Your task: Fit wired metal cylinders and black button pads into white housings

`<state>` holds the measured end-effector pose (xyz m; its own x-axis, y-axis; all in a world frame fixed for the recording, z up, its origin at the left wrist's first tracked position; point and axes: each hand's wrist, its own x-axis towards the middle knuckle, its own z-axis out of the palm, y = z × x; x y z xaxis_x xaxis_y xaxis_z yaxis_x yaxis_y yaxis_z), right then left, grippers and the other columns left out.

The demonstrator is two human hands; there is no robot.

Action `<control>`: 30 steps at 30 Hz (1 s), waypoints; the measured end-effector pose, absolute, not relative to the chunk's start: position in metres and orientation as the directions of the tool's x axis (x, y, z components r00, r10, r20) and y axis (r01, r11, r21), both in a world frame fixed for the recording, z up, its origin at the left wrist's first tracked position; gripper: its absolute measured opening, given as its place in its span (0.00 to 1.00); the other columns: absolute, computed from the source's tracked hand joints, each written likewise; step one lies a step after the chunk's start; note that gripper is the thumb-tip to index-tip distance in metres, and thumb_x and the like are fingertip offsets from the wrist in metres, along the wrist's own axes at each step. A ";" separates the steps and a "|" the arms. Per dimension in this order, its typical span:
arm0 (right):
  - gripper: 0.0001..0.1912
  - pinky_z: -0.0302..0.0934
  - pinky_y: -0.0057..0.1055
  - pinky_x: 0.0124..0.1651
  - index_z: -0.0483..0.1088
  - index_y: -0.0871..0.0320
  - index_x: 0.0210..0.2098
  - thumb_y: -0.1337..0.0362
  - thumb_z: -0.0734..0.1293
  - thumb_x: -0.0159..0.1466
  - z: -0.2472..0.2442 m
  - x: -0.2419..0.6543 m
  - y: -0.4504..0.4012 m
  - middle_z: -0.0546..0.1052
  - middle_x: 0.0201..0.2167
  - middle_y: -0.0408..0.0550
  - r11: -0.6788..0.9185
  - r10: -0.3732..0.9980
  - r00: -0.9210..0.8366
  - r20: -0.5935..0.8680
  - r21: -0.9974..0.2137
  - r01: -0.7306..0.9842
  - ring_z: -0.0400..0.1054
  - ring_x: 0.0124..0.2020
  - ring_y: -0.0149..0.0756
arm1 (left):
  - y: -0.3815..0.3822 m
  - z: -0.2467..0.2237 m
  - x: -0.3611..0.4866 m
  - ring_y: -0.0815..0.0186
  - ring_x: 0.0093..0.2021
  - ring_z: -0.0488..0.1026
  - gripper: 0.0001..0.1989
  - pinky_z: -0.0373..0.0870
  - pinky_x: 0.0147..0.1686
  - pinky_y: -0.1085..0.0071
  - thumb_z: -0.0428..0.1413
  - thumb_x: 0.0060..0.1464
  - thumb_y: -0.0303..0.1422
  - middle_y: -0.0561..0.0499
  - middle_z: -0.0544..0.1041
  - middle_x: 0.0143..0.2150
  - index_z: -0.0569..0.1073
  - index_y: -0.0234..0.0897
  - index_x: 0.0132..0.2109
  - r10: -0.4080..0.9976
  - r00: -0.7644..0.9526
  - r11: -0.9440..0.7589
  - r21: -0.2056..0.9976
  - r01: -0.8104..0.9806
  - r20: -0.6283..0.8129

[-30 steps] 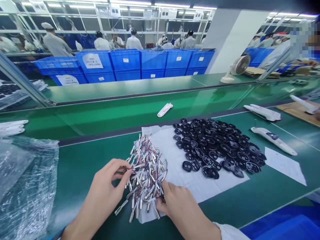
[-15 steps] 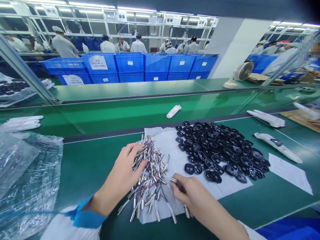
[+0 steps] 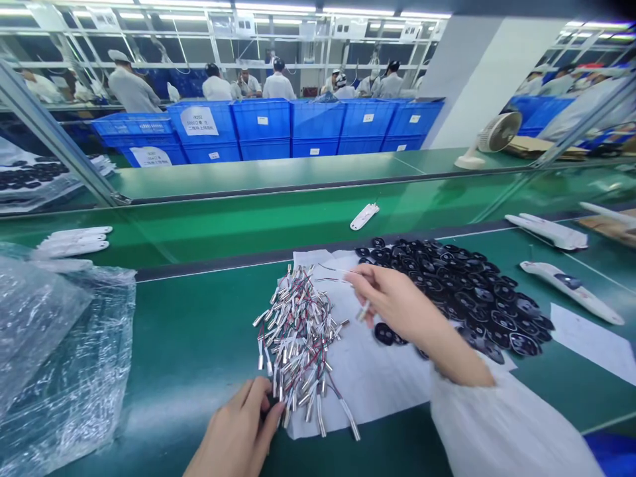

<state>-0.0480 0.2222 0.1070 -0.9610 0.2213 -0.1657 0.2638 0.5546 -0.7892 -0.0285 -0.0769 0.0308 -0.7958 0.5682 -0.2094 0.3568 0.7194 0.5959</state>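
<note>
Bench log, head view. Our right hand (image 3: 397,305) has moved off the heap of wired metal cylinders (image 3: 295,338) and now sits above the black moulded pieces (image 3: 477,298). Its fingers (image 3: 370,281) are closed in a pinch on 1 silver cylinder (image 3: 364,310), and thin leads (image 3: 332,273) stretch back toward the heap, so 1 part now hangs apart from the rest. Our left hand (image 3: 238,430) rests at the near edge of the heap with its fingers curled; whether they hold anything we cannot tell, as the fingertips are hidden.

The heap lies across the left edge of a white paper sheet (image 3: 377,384), partly on the sheet and partly on the green bench (image 3: 189,344). The black pieces cover the sheet's far right side, just beside the heap, and our white sleeve (image 3: 501,424) crosses the near corner. To the right lie 2 white plastic housings (image 3: 571,291); to the left, a clear plastic bag (image 3: 64,338) — crumpled. Blue crates (image 3: 263,122) stand beyond the glass, with co-workers (image 3: 278,86) behind them.
</note>
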 end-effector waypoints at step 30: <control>0.12 0.52 0.29 0.30 0.67 0.56 0.26 0.68 0.63 0.67 0.076 0.044 0.187 0.74 0.21 0.42 0.763 0.098 -0.893 -0.439 -0.543 0.351 0.67 0.24 0.35 | -0.053 0.062 -0.109 0.50 0.40 0.77 0.25 0.76 0.38 0.54 0.50 0.57 0.47 0.38 0.77 0.45 0.75 0.35 0.52 0.403 -0.909 0.762 0.589 0.271 -0.104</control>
